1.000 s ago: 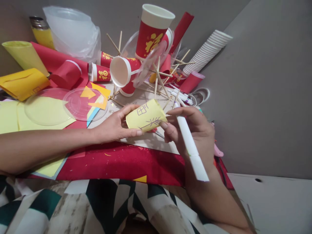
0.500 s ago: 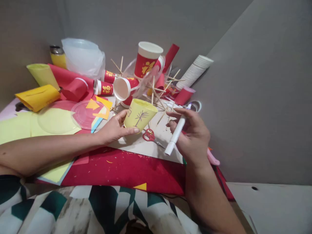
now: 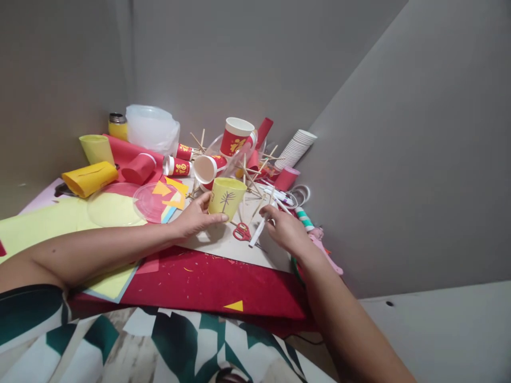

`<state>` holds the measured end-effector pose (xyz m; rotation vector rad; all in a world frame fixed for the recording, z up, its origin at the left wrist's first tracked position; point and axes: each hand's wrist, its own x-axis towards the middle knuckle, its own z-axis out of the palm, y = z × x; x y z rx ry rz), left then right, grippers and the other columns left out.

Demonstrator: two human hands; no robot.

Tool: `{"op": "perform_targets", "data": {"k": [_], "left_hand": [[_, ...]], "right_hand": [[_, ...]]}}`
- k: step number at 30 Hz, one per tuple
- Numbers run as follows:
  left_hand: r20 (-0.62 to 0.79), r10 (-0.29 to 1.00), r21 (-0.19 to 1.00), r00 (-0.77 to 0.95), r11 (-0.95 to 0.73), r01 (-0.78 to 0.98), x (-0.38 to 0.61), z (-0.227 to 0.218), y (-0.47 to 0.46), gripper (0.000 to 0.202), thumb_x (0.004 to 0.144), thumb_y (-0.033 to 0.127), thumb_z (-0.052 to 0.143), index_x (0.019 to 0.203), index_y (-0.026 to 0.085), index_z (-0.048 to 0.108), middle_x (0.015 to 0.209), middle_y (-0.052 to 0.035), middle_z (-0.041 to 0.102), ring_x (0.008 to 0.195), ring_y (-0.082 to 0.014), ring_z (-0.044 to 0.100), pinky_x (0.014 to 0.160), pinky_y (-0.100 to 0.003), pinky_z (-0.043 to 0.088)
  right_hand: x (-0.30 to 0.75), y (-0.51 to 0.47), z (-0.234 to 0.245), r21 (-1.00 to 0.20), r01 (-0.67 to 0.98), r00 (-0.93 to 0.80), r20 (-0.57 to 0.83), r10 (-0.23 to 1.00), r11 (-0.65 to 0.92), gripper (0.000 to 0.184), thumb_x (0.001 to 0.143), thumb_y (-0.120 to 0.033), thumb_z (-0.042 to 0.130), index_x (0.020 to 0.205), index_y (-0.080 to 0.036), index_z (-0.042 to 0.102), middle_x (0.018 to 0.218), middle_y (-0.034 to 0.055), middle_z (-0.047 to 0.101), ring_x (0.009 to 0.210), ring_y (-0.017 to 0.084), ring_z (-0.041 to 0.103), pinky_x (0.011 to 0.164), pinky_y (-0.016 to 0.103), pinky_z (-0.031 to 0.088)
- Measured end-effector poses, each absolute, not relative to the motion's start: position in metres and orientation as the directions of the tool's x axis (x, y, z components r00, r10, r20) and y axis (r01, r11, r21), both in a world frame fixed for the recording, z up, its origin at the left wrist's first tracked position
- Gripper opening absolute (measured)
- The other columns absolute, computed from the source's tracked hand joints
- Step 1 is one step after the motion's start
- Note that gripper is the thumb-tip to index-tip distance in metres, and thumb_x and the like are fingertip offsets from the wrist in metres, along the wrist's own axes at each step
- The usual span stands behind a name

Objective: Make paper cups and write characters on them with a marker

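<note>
Between the thumb and fingers of my left hand [image 3: 196, 217] is a yellow paper-covered cup [image 3: 225, 204], nearly upright, with a dark tree-like drawing on its side and part of another drawing at the left. My right hand [image 3: 285, 229] is closed around a white marker pen [image 3: 258, 231], which points down toward me. Red-handled scissors [image 3: 241, 232] lie on the white board [image 3: 207, 242] below the cup. Their blades are partly hidden behind the pen. Several more white pens [image 3: 278, 197] lie just past my right hand.
Behind the cup are red paper cups [image 3: 238, 139], bundled wooden sticks [image 3: 251, 175] and a leaning stack of white cups [image 3: 296, 149]. At left lie yellow paper [image 3: 115, 205], a clear lid [image 3: 149, 205] and a yellow paper tube [image 3: 90, 178]. Grey walls [image 3: 223, 58] enclose the back and right.
My right hand has moved down and left toward the board, the pen still in it. The cup has turned more upright in my left hand. The camera view has tilted up.
</note>
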<state>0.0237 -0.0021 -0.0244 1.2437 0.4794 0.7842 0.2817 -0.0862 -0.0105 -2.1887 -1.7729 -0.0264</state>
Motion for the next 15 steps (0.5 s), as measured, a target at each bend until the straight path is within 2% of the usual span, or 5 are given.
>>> {"op": "perform_targets", "data": {"k": [4,7,10,12,15], "left_hand": [[0.126,0.74,0.957,0.661,0.084,-0.276,0.024,-0.025,-0.003,0.079,0.06,0.039,0.093,0.125,0.017,0.054,0.144,-0.0188,0.063,0.134,-0.036,0.061,0.113,-0.052,0.048],[0.17,0.734,0.96,0.658,0.027,-0.278,0.022,-0.023,-0.005,0.076,0.062,0.038,0.092,0.125,0.018,0.054,0.144,-0.0182,0.063,0.136,-0.0354,0.06,0.113,-0.052,0.048],[0.225,0.717,0.96,0.66,-0.047,-0.276,0.021,-0.019,-0.008,0.075,0.066,0.037,0.09,0.129,0.019,0.054,0.145,-0.0169,0.062,0.137,-0.0339,0.058,0.115,-0.051,0.046],[0.262,0.697,0.955,0.667,-0.088,-0.283,0.021,-0.019,-0.011,0.078,0.067,0.036,0.09,0.133,0.018,0.052,0.145,-0.0166,0.062,0.137,-0.0334,0.058,0.115,-0.048,0.047],[0.308,0.676,0.946,0.669,-0.144,-0.29,0.022,-0.021,-0.012,0.083,0.069,0.034,0.087,0.14,0.018,0.046,0.152,-0.0174,0.056,0.141,-0.0331,0.055,0.117,-0.046,0.047]], "right_hand": [[0.283,-0.089,-0.007,-0.341,0.932,0.213,0.24,0.947,-0.123,0.052,0.081,-0.021,0.061,0.132,-0.024,0.069,0.102,0.0117,0.079,0.091,0.03,0.073,0.077,0.039,0.055],[0.269,-0.095,-0.001,-0.478,0.878,0.178,0.344,0.922,0.009,0.063,0.091,-0.036,0.058,0.153,-0.024,0.049,0.129,0.0156,0.073,0.112,0.031,0.071,0.088,0.046,0.059],[0.243,-0.097,0.004,-0.61,0.77,0.101,0.409,0.907,0.189,0.071,0.098,-0.054,0.053,0.161,-0.029,0.031,0.149,0.0141,0.061,0.13,0.026,0.065,0.097,0.044,0.06],[0.223,-0.095,0.005,-0.762,0.567,0.045,0.406,0.913,0.311,0.086,0.091,-0.059,0.065,0.162,-0.032,0.027,0.158,0.0131,0.052,0.141,0.028,0.057,0.106,0.048,0.056],[0.198,-0.088,0.003,-0.915,0.263,0.041,0.326,0.944,0.305,0.109,0.071,-0.056,0.088,0.161,-0.034,0.03,0.161,0.0116,0.048,0.145,0.032,0.051,0.114,0.053,0.051]]}}
